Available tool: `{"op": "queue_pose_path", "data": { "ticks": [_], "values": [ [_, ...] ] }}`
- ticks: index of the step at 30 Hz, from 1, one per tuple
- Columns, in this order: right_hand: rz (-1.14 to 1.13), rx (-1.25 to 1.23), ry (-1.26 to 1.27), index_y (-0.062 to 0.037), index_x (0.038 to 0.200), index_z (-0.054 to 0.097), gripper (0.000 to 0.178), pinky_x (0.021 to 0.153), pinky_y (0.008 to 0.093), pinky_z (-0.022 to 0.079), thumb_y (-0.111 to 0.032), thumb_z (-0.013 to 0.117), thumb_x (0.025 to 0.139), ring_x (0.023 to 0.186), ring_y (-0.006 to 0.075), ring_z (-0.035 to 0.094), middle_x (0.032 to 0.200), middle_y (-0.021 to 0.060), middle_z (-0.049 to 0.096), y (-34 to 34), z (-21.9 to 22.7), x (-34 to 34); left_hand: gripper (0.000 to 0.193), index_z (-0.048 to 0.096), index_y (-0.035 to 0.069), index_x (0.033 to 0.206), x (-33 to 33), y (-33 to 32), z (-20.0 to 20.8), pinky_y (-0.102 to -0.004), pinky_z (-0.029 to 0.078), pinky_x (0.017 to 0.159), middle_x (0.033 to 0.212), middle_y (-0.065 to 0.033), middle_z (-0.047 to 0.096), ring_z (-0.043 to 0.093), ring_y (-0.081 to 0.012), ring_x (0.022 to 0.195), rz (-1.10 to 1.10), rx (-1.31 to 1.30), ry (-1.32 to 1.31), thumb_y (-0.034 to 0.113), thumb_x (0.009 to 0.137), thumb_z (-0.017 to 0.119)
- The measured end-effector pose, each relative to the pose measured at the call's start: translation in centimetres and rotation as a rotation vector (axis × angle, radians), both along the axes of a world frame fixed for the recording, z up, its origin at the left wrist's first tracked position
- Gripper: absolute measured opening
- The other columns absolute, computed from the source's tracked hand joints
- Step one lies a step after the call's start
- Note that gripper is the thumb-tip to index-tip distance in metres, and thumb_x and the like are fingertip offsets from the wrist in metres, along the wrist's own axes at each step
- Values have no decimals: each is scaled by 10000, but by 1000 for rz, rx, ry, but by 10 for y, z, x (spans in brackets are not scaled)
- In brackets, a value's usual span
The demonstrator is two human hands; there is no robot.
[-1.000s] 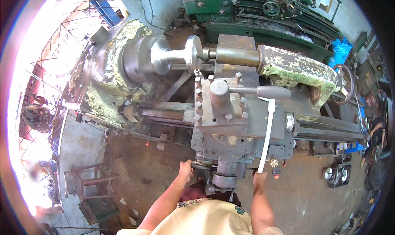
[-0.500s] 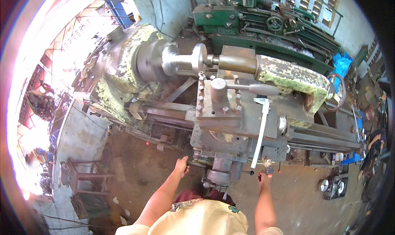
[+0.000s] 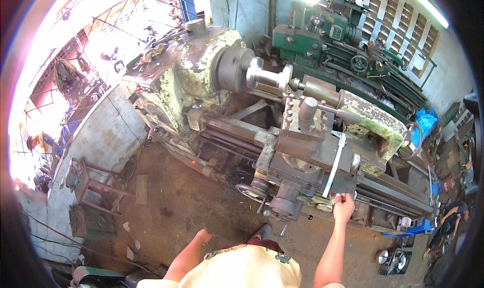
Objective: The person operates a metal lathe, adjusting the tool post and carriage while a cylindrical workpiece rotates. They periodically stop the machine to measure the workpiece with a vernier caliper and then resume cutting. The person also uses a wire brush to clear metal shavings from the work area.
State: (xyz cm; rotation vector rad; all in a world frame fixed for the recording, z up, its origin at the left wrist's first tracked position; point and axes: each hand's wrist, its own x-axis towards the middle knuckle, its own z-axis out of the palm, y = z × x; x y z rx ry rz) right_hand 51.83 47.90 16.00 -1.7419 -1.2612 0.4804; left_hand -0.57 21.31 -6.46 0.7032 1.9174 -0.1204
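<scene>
In front of me stands a lathe. Its grey chuck (image 3: 235,70) holds a shiny stepped metal workpiece (image 3: 269,78), with the tailstock centre (image 3: 296,84) at the far end. On the carriage sits a tool post (image 3: 307,111) with a long clamping handle (image 3: 348,115). A silver caliper (image 3: 335,164) lies slanted across the carriage. My right hand (image 3: 344,207) is closed at the carriage's front edge, close to the caliper's lower end; what its fingers grip is hidden. My left hand (image 3: 202,236) hangs low by my body, away from the handwheel (image 3: 252,189), its fingers blurred.
A green lathe (image 3: 333,51) stands behind along the wall. At left are a rusty metal stand (image 3: 103,184) and a pale low wall (image 3: 108,124). Right of the machine, another person (image 3: 451,220) bends down near a black tray (image 3: 398,258) with round metal parts.
My left hand has left the front handwheel and dropped toward my body. My right hand has risen from the lever area to the carriage edge. The view has swung, shifting the lathe rightward.
</scene>
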Motion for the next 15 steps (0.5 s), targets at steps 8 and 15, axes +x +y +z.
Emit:
{"op": "queue_pose_path", "data": {
  "ticks": [8,15],
  "values": [
    [-139,-236,-514,-72,907,625,209,744,511,512,-273,650,857,853,421,665,852,201,695,6,15,-23,95,562,22,808,-25,-38,111,-303,438,505,657,-55,589,554,-143,564,852,822,-69,41,851,645],
    [-139,-185,-508,-66,896,610,238,771,506,502,-291,657,836,875,422,660,869,194,694,7,7,-19,132,574,51,872,17,-77,369,-193,377,635,814,31,510,460,-39,714,593,1638,29,-69,833,610]
  ]
}}
